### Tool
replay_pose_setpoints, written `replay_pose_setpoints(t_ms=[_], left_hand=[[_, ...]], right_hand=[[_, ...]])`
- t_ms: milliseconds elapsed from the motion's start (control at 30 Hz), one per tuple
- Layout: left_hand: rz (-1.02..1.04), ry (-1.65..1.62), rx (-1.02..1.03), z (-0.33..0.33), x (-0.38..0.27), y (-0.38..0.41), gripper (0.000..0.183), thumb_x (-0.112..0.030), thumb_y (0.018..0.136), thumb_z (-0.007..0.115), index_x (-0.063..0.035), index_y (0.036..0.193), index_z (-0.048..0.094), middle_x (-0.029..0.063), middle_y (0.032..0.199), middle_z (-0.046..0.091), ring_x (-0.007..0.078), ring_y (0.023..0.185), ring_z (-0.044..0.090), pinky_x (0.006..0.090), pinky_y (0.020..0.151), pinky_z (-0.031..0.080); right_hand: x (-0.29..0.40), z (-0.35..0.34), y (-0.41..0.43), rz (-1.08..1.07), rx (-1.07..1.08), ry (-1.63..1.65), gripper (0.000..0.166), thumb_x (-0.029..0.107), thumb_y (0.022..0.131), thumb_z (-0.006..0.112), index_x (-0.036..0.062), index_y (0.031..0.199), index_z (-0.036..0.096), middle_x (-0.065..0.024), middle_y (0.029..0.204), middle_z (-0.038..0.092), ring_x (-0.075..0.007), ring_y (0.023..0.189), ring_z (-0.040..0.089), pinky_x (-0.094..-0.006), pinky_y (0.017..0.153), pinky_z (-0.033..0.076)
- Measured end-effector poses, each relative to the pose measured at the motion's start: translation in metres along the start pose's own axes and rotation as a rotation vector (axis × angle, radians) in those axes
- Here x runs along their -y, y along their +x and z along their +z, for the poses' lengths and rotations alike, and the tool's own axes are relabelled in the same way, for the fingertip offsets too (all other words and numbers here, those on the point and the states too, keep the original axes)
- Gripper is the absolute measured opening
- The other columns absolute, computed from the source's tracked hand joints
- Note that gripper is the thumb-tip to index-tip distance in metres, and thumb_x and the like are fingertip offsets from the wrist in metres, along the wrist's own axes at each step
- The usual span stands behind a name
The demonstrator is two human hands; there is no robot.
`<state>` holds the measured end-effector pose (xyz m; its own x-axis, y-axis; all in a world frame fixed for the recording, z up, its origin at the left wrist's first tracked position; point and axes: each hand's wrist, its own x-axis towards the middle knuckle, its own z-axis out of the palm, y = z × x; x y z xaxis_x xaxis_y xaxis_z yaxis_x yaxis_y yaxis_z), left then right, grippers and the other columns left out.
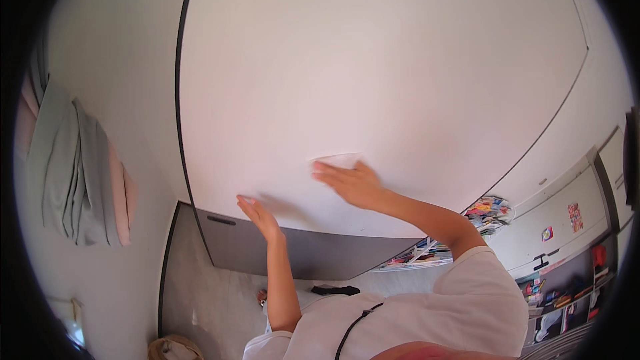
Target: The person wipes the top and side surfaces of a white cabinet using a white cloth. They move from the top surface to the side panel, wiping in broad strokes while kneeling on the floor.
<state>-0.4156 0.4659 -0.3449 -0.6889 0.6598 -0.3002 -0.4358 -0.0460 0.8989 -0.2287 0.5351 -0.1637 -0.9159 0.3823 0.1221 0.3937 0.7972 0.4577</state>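
Note:
A large white panel with a dark edge strip (380, 85) stands close in front of me, with a grey lower section (310, 255) beneath it. My right hand (350, 182) presses a thin white sheet or wipe (342, 159) flat against the panel, slightly blurred. To the left and lower, my left hand (260, 217) is raised near the panel's lower edge with its fingers extended and nothing held. Whether its fingertips touch the surface cannot be told.
Grey and pink curtains (75, 175) hang at the left. A woven basket (175, 347) stands on the floor at lower left. Shelves with books (420, 255) are beside the panel, and a white door with stickers (555, 225) is at the right.

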Motion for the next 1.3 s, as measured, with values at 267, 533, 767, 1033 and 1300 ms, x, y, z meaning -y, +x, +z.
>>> replay_pose_setpoints(t_ms=[267, 533, 767, 1033, 1300], left_hand=[[-0.021, 0.139, 0.026, 0.002, 0.002, 0.009, 0.072, -0.042, 0.104, 0.038, -0.0173, 0.157, -0.003, 0.0118, 0.162, -0.015, 0.0286, 0.151, -0.006, 0.0445, 0.12, 0.011], [0.041, 0.084, -0.014, 0.006, 0.006, 0.011, 0.076, -0.045, 0.103, 0.04, -0.0146, 0.157, -0.004, 0.0139, 0.162, -0.016, 0.0298, 0.15, -0.01, 0.0444, 0.12, 0.006], [0.321, 0.154, -0.047, 0.02, 0.039, -0.007, 0.069, -0.032, 0.101, 0.047, -0.0058, 0.156, 0.014, 0.0238, 0.161, 0.002, 0.0407, 0.149, 0.003, 0.0469, 0.119, 0.009], [0.33, 0.246, -0.106, 0.003, 0.038, 0.001, 0.07, -0.024, 0.098, 0.052, -0.0139, 0.157, 0.015, 0.0226, 0.162, 0.004, 0.0457, 0.147, 0.006, 0.0516, 0.118, 0.012], [0.344, 0.269, -0.06, -0.014, 0.05, 0.001, 0.07, -0.019, 0.097, 0.05, -0.0079, 0.156, 0.014, 0.0205, 0.162, 0.008, 0.0426, 0.148, 0.009, 0.0463, 0.119, 0.015]], right_hand=[[-0.168, -0.151, 0.003, 0.728, -0.782, -0.328, 0.071, 0.035, 0.095, 0.052, 0.0063, 0.153, 0.023, -0.0227, 0.16, 0.015, -0.044, 0.147, 0.011, -0.0698, 0.108, 0.008], [-0.054, -0.103, 0.127, 0.328, -0.477, -0.219, 0.066, 0.041, 0.093, 0.055, 0.0137, 0.15, 0.036, -0.0129, 0.161, 0.019, -0.0354, 0.149, 0.012, -0.0695, 0.11, 0.01], [0.035, 0.081, 0.024, -0.67, 0.119, -0.37, 0.069, 0.036, 0.087, 0.06, 0.0126, 0.149, 0.038, -0.0022, 0.162, 0.02, -0.0159, 0.151, 0.009, -0.0461, 0.122, 0.003], [-0.027, -0.08, 0.168, -0.158, -0.286, -0.35, 0.063, 0.04, 0.088, 0.06, 0.0251, 0.147, 0.043, 0.0018, 0.159, 0.029, -0.0191, 0.147, 0.023, -0.0612, 0.113, 0.018], [0.072, -0.017, 0.259, -0.106, -0.373, -0.245, 0.065, 0.039, 0.089, 0.059, 0.017, 0.148, 0.042, -0.0052, 0.159, 0.029, -0.0208, 0.148, 0.022, -0.0529, 0.117, 0.015]])
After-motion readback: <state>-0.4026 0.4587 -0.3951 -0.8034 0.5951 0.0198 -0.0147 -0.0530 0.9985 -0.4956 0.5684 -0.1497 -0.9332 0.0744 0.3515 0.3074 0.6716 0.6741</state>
